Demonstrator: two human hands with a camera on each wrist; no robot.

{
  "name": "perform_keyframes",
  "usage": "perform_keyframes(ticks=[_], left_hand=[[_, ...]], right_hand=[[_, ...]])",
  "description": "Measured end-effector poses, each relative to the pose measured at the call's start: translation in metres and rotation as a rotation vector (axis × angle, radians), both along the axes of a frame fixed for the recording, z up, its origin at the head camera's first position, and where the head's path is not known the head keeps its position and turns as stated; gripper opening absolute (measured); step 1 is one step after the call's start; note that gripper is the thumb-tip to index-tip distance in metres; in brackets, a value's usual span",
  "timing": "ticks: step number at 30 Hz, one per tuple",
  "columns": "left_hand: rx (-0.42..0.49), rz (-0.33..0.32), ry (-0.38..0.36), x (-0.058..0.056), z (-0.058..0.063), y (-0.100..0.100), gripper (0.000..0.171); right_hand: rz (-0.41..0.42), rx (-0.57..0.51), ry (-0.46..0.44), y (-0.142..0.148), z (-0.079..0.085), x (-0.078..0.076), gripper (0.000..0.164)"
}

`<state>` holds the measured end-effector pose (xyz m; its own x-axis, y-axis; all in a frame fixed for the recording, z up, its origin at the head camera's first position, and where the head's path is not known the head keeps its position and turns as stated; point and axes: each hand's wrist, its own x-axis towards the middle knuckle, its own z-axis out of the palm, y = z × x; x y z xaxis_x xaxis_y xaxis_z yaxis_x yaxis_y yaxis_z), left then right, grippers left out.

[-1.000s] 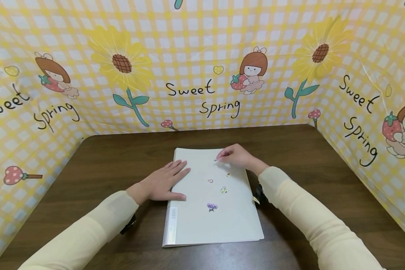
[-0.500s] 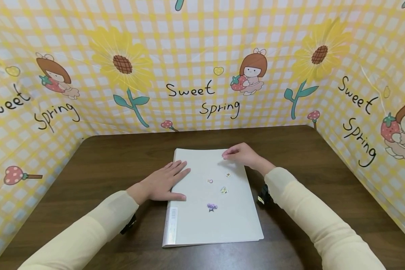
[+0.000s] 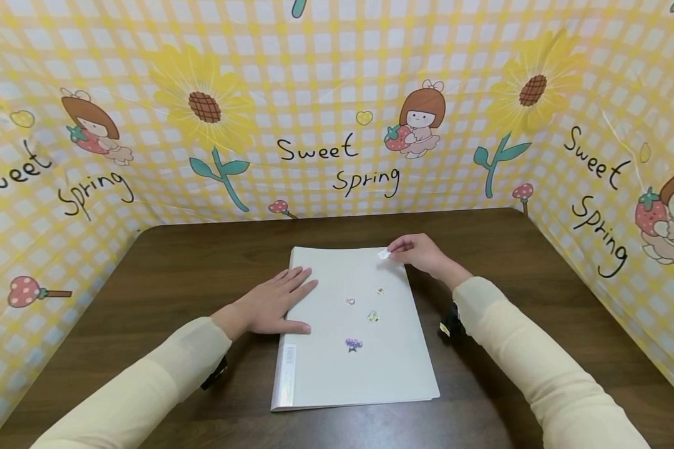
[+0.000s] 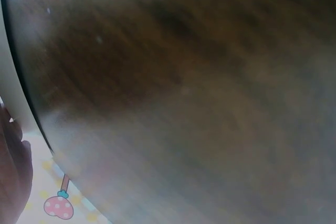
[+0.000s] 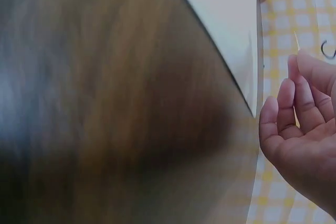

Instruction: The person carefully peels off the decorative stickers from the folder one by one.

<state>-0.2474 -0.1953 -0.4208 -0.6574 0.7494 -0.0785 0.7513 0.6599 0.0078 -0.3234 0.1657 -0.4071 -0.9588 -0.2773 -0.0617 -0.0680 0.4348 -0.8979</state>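
A white folder or album [image 3: 320, 374], with a barcode strip along its spine, lies on the brown table. My left hand [image 3: 272, 304] rests flat across its left edge, fingers spread. Near the far right corner, my right hand [image 3: 421, 254] pinches a small white sticker-like piece [image 3: 384, 254] between thumb and forefinger, just above the cover. That piece shows edge-on as a thin sliver [image 5: 296, 40] in the right wrist view. Several small stickers sit on the cover: purple [image 3: 353, 344], green-yellow [image 3: 374, 316], pinkish [image 3: 351, 301] and brownish [image 3: 380, 290].
The wooden table [image 3: 202, 246] extends around the folder on all sides. A yellow checked cloth [image 3: 314, 81] with printed figures hangs behind and along both sides. Black wrist straps [image 3: 453, 323] show under the sleeves.
My right hand has moved right and slightly away, toward the folder's far right corner. The pinched piece now shows a white face. The left hand and the cover's stickers stay put.
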Motion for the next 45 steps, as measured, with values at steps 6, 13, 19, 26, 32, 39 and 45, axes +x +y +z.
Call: perform_keyframes(ticks=[6, 13, 19, 26, 32, 39, 45], left_hand=[[0.010, -0.009, 0.010, 0.001, 0.001, 0.001, 0.098], [-0.007, 0.007, -0.005, 0.000, 0.000, 0.000, 0.098], [-0.012, 0.012, -0.013, 0.001, 0.002, 0.000, 0.099], [-0.001, 0.008, -0.016, 0.001, 0.000, 0.000, 0.099], [0.002, -0.005, -0.006, 0.000, -0.001, 0.000, 0.099], [0.001, 0.008, -0.014, 0.000, 0.000, 0.001, 0.099], [-0.002, 0.009, -0.018, -0.001, -0.001, 0.001, 0.099]], right_hand=[[-0.086, 0.012, -0.021, 0.020, 0.000, -0.009, 0.020], [-0.125, -0.015, -0.046, 0.043, -0.002, -0.015, 0.026], [-0.149, -0.027, -0.048, 0.054, -0.002, -0.024, 0.027], [-0.176, -0.018, -0.050, 0.062, -0.007, -0.032, 0.028], [-0.207, -0.017, -0.062, 0.067, -0.009, -0.034, 0.028], [-0.188, -0.006, -0.065, 0.069, -0.013, -0.037, 0.029], [-0.208, 0.018, -0.058, 0.067, -0.014, -0.036, 0.027]])
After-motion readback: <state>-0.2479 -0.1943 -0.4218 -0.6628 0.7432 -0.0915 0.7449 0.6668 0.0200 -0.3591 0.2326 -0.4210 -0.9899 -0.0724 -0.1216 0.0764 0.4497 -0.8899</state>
